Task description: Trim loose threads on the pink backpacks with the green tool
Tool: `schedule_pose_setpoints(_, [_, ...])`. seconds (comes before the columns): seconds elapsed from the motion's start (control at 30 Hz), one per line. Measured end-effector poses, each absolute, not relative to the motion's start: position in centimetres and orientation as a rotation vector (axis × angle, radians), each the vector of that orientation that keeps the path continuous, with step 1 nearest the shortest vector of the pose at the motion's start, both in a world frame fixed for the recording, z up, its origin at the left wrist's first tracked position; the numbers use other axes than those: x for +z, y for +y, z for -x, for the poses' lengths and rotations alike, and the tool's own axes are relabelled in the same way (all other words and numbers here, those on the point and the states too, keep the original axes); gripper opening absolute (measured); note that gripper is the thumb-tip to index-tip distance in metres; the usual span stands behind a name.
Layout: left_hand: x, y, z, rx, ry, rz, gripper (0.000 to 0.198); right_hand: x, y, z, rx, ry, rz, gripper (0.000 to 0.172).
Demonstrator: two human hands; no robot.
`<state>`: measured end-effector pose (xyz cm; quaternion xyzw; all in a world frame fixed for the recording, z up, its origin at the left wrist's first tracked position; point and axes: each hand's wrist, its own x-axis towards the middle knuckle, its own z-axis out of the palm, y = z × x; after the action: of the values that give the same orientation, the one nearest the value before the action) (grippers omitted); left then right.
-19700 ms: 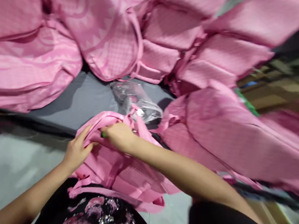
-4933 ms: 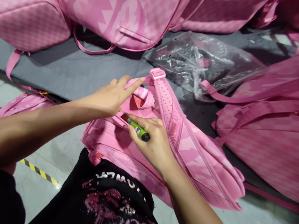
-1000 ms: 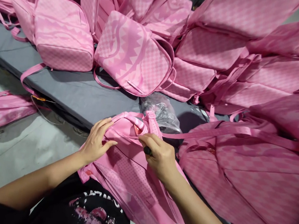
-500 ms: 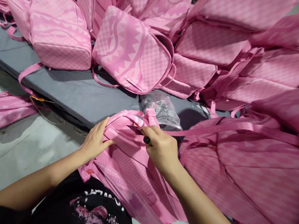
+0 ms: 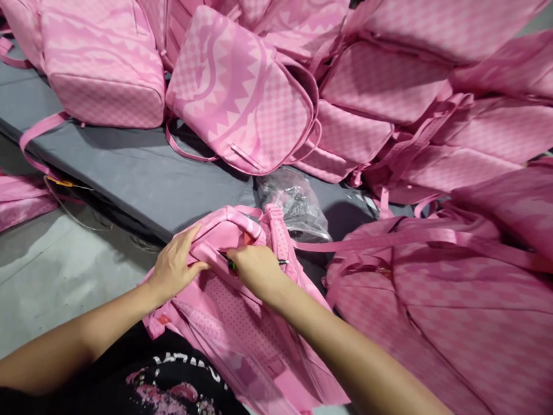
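Observation:
A pink backpack (image 5: 244, 301) leans against my body at the table's edge, its dotted mesh padding and straps facing up. My left hand (image 5: 174, 266) grips its upper left edge, thumb on the near side and fingers over the rim. My right hand (image 5: 256, 267) is closed near the top handle, around a slim pointed dark tool (image 5: 282, 261). A thin tip of the tool sticks out on the right and a bit of green shows by the fingers. My fist hides most of it, so its exact kind is unclear.
A grey-covered table (image 5: 115, 167) runs across, piled with pink checkered backpacks (image 5: 238, 94). A crumpled clear plastic bag (image 5: 296, 203) lies just beyond my work. A large pink backpack (image 5: 465, 314) stands close on the right; another (image 5: 6, 203) is at the left.
My right hand has moved left and slightly down across the backpack, turning the tool so its dark blade is now mostly hidden. My left hand keeps its hold.

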<state>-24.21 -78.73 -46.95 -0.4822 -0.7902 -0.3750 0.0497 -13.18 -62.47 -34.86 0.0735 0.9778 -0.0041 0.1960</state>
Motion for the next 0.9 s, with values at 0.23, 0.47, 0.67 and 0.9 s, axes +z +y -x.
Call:
schedule_pose_setpoints(0.23, [-47.0,-79.2,24.4,-1.128,-2.391,1.494,0.082,-35.3,-63.3,14.4,0.024,2.737,-0.033,0.021])
schedule_pose_setpoints(0.47, [-49.3,-79.1,25.7,-1.058,-2.232,1.488,0.074,-35.0,-62.5,14.8,0.033,2.821,-0.097,0.023])
schedule_pose_setpoints(0.67, [-50.0,-79.2,26.3,-1.1,-2.241,1.467,0.072,-35.3,-63.3,16.8,-0.13,2.884,0.032,0.019])
schedule_pose_setpoints(0.9, [-48.0,-78.7,27.0,-1.153,-2.544,1.427,0.083,-33.0,-62.4,12.2,0.127,2.766,-0.143,0.023])
